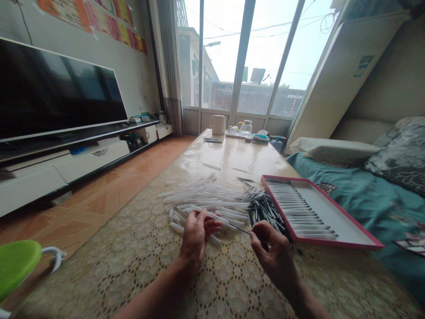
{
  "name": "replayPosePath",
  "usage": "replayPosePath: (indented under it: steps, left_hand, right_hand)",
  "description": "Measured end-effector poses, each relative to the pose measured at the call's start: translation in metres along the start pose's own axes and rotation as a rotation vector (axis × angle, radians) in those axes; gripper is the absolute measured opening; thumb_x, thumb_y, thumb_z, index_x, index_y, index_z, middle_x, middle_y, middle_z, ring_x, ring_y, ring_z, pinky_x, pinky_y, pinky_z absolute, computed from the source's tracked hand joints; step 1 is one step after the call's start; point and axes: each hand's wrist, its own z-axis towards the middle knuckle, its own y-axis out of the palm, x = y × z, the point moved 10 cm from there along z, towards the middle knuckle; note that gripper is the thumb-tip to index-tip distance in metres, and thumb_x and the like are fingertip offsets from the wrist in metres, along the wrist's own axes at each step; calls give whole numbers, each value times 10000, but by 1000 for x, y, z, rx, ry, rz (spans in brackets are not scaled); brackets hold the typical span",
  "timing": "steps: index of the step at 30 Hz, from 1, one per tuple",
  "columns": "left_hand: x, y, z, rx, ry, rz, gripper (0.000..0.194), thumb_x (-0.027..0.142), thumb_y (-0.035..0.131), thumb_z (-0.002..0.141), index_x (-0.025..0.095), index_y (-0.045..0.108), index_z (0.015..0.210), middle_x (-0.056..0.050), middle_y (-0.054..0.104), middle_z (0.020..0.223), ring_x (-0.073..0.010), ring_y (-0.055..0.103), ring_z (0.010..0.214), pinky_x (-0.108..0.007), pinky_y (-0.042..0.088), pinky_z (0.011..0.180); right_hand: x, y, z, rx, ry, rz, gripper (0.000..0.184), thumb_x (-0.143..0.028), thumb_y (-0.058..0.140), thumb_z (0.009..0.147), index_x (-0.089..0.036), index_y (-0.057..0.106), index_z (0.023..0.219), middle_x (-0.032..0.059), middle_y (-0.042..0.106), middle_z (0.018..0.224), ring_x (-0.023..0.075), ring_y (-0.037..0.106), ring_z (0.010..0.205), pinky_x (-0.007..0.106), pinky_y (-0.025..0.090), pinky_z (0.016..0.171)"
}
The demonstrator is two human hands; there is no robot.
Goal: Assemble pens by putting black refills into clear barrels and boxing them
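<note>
My left hand [194,235] pinches a translucent white tube [217,218] near its left end, with the other fingers curled loosely. In my right hand [274,246], thumb and forefinger close on a thin dark rod [241,228]. The rod's left tip meets the right end of the tube; whether it is inside I cannot tell. Behind my left hand lies a loose heap of similar white tubes [195,194]. A pile of black and grey thin rods [264,206] sits beyond my right hand. To its right, a pink-rimmed box [335,243] holds a row of white tubes with dark ends [299,208].
A patterned cover lies over the long table [139,257]. At its far end stand a beige pitcher [218,125], a glass teapot [246,127] and a tissue pack [260,137]. A green stool [18,266] is at left, a teal-covered sofa [332,173] at right.
</note>
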Motion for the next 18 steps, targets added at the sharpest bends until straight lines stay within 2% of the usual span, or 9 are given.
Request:
replayPosePath:
  steps: [3,9,14,16,18]
  left_hand:
    - [-4,9,-2,-75,-26,14,96,185,573,815,186,483,781,-59,708,743,-126,644,544,-215,510,507]
    - [-8,19,-6,-166,-45,-10,244,220,711,701,172,496,803,-61,721,762,-129,662,565,-214,531,549]
    - [-34,39,-17,-320,-163,-15,313,249,798,609,139,558,777,-51,698,656,-166,669,564,-244,540,533]
    - [-42,41,-19,-319,-233,-77,269,209,786,631,132,576,778,-54,697,652,-171,682,595,-246,552,570]
    - [-43,36,-17,-255,-271,-177,159,143,725,700,128,587,779,-58,705,683,-162,693,640,-235,562,621]
  right_hand:
    - [5,-3,1,17,32,-23,172,-332,456,861,-199,488,757,-50,423,583,109,416,514,208,333,488]
    - [19,-5,6,30,58,-44,136,-314,433,859,-203,471,791,-69,382,568,105,388,492,210,305,485]
    - [8,7,4,-47,45,102,185,-354,400,888,-193,490,888,-71,380,570,102,380,479,211,311,473]
    - [9,7,5,-56,64,223,275,-404,328,917,-186,496,921,-67,401,555,106,399,462,211,330,460]
    - [19,-5,8,30,102,262,348,-435,269,929,-182,506,905,-59,425,535,112,416,446,217,343,447]
